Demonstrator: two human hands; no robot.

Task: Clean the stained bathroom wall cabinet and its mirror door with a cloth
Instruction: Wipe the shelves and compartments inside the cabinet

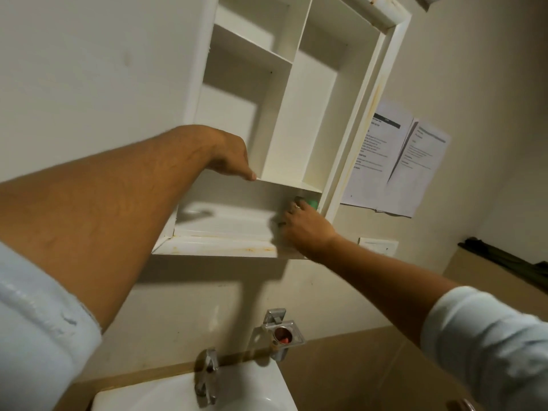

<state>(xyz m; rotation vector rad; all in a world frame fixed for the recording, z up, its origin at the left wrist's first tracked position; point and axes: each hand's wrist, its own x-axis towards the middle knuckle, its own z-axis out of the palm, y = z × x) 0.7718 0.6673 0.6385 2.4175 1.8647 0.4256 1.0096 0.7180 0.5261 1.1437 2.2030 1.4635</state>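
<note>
My right hand [305, 225] inside wall cabinet [311, 120], bottom compartment. Fingers [294, 207] curled on green cloth [311, 203], pressed into right back corner. My left hand [231, 155] at shelf [278, 185] edge, thumb touching. Other fingers hidden, cannot tell.

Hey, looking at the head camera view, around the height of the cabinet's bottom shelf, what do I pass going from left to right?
left hand → right hand holding the green cloth → printed papers → dark bundle at the far right
</note>
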